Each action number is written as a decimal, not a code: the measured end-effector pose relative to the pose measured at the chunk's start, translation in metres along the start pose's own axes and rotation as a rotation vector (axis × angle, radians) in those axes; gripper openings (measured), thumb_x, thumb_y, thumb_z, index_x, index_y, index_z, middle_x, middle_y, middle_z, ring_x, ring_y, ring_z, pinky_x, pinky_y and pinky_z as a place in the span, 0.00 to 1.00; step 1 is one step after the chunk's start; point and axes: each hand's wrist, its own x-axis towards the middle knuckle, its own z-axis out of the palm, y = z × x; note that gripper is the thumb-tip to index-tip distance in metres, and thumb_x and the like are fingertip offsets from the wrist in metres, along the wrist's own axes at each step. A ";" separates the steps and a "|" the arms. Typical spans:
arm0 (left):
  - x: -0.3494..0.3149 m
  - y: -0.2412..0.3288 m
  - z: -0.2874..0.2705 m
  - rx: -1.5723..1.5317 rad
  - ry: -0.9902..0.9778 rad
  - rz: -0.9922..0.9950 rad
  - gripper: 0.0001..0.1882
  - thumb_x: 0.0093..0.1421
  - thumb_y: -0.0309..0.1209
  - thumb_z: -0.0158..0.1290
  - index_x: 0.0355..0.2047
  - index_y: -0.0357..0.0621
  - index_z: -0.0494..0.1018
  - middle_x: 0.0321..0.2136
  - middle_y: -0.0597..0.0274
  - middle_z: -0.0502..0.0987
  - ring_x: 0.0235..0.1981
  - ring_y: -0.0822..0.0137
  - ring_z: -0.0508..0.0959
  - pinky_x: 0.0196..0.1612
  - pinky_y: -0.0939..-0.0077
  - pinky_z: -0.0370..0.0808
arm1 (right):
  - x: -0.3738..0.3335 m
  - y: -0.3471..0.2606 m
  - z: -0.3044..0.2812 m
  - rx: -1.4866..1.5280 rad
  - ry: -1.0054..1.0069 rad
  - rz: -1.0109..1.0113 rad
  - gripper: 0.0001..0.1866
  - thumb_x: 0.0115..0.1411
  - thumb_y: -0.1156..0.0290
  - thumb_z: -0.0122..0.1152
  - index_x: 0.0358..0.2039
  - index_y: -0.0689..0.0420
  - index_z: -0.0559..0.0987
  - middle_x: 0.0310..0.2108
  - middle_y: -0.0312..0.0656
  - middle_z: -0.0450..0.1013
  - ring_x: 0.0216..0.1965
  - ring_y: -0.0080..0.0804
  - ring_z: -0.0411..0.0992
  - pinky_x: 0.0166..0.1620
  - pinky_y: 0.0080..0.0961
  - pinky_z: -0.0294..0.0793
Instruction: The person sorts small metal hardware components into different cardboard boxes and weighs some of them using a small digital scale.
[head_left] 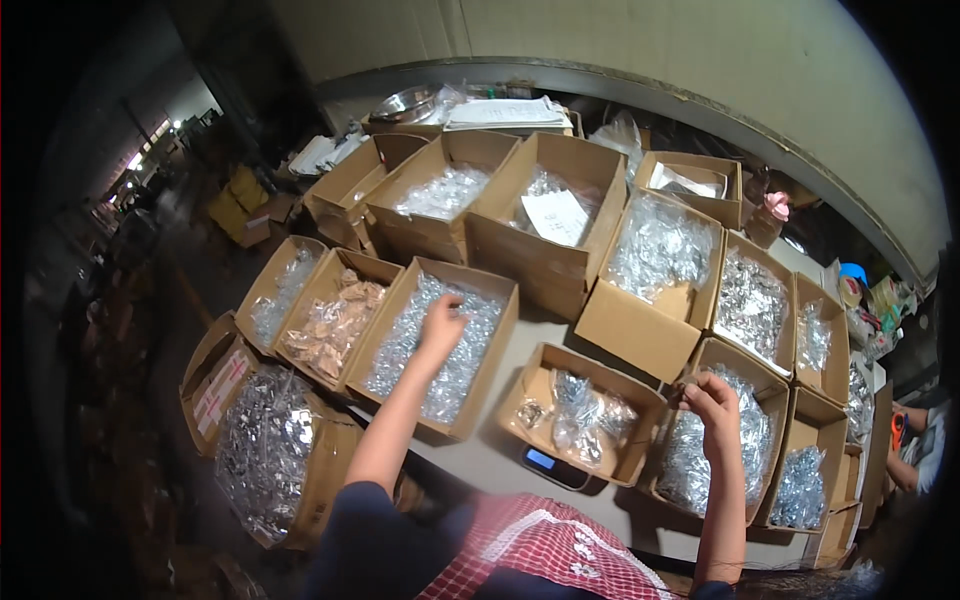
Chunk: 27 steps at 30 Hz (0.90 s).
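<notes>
My left hand (441, 326) reaches into a long cardboard box (507, 330) filled with small clear bags of silvery parts (412, 345). Its fingers are curled together at the bags; what they grip is too small to make out. On the right, my right hand (713, 402) is raised over another box of clear bags with metal parts (694, 462). Thumb and fingertips pinch together by that box's left rim, around something small and dark that I cannot identify. Between the hands, a low carton (515, 425) holds several filled clear bags (577, 415) on a scale (556, 467) with a lit blue display.
More open cartons crowd the table, among them one with copper-coloured parts (335, 325) and one with a paper sheet (556, 217). A large bag of shiny parts (265, 450) sits at lower left. At the right edge, another person's hand is near orange-handled scissors (897, 430).
</notes>
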 end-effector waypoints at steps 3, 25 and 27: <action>0.026 0.001 0.028 0.781 0.080 0.287 0.21 0.48 0.32 0.61 0.43 0.43 0.73 0.39 0.47 0.74 0.45 0.51 0.72 0.49 0.60 0.70 | -0.015 0.025 -0.008 0.016 0.186 0.055 0.06 0.57 0.71 0.57 0.28 0.61 0.75 0.22 0.31 0.67 0.25 0.19 0.65 0.32 0.17 0.67; 0.119 -0.119 -0.177 0.318 -0.156 -0.141 0.28 0.47 0.33 0.59 0.49 0.38 0.68 0.43 0.42 0.74 0.46 0.49 0.74 0.48 0.62 0.72 | -0.080 0.158 -0.045 0.094 0.906 -0.276 0.07 0.63 0.69 0.57 0.38 0.59 0.76 0.33 0.36 0.72 0.30 0.23 0.69 0.34 0.20 0.70; 0.132 -0.174 -0.171 0.567 -0.448 -0.167 0.36 0.46 0.38 0.62 0.55 0.40 0.66 0.51 0.38 0.70 0.53 0.46 0.70 0.56 0.60 0.68 | -0.072 0.172 -0.064 0.051 0.889 -0.280 0.07 0.63 0.69 0.57 0.38 0.59 0.76 0.33 0.36 0.72 0.30 0.22 0.69 0.35 0.19 0.71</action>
